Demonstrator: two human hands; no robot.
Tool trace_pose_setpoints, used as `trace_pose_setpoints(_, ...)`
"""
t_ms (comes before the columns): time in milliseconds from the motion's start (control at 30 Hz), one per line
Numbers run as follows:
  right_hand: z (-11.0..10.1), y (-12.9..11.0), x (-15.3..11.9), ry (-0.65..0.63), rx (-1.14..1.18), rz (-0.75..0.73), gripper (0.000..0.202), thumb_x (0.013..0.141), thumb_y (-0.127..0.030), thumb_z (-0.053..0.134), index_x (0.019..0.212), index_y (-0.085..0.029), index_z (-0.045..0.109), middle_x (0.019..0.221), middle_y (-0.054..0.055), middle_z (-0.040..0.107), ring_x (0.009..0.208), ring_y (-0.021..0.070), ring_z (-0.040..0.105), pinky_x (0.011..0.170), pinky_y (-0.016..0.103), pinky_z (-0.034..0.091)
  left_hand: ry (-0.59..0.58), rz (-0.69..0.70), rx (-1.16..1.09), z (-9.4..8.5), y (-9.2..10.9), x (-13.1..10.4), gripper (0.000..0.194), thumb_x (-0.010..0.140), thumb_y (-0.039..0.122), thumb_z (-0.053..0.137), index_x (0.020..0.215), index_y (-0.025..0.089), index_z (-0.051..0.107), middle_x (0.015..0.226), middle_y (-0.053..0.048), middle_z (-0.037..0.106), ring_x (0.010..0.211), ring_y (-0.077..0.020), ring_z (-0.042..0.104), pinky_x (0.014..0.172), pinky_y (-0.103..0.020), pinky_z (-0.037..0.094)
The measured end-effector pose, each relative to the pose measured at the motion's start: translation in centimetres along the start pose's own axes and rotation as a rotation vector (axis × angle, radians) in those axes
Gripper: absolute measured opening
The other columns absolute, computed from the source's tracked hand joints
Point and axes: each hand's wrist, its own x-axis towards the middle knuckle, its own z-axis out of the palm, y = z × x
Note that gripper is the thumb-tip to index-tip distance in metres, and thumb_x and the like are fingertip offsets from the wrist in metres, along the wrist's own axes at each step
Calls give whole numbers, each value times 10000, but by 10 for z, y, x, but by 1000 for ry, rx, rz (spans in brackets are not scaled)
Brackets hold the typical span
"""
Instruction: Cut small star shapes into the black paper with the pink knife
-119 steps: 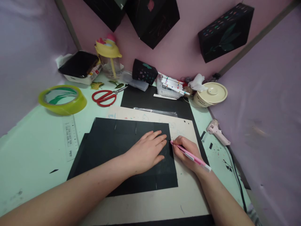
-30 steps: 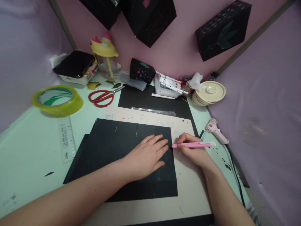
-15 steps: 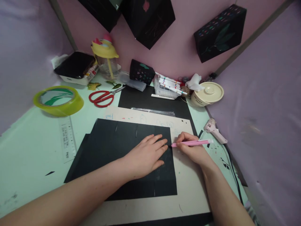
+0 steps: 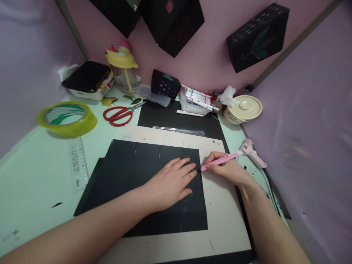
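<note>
Black card (image 4: 132,168) lies on a pale board (image 4: 220,205), with a few thin light lines in its surface. My left hand (image 4: 172,183) rests flat on the right part of the card, fingers spread. In my right hand (image 4: 224,167) is a slim pink craft knife (image 4: 220,161), pinched between thumb and fingers. Its dark tip points left at the card's right edge, close to my left fingertips. Whether the tip touches the card I cannot tell.
Red scissors (image 4: 118,115), a yellow tape roll (image 4: 68,130) and a clear ruler (image 4: 78,165) lie left. Behind stand a drinking bottle (image 4: 123,69), a tray of white markers (image 4: 196,101) and a lidded bowl (image 4: 243,108). At right is a glue gun (image 4: 251,154). Black boxes (image 4: 255,40) hang above.
The back end of the pink craft knife has swung up and away from me, while its tip stays at the card's edge. My right wrist has turned slightly; my left hand stays put.
</note>
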Motion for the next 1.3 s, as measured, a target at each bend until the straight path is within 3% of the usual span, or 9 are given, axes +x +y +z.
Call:
trace_pose_setpoints(167, 0, 0, 3, 11, 38, 47, 68, 735, -222, 645, 703, -163, 658, 534, -36, 534, 491, 85, 401, 449, 203, 275, -8, 0, 0, 0, -1, 0, 460, 963, 410, 455, 1372, 201, 462, 1493, -48, 398, 1423, -253, 248, 1150, -415, 185)
trace_pose_setpoints(800, 1, 4, 4, -4, 128, 103, 68, 743, -213, 624, 692, -168, 628, 494, -44, 514, 462, 79, 389, 444, 207, 235, 4, 4, -17, 1, 0, 0, 462, 948, 395, 495, 1360, 187, 480, 1483, -51, 414, 1415, -267, 264, 1144, -435, 212)
trace_pose_setpoints(1300, 4, 9, 6, 64, 83, 83, 81, 719, -202, 610, 642, -182, 596, 512, -46, 504, 473, 82, 353, 453, 216, 211, 32, 12, -14, 2, -1, 0, 462, 939, 402, 509, 1349, 191, 491, 1472, -52, 429, 1409, -267, 279, 1142, -436, 218)
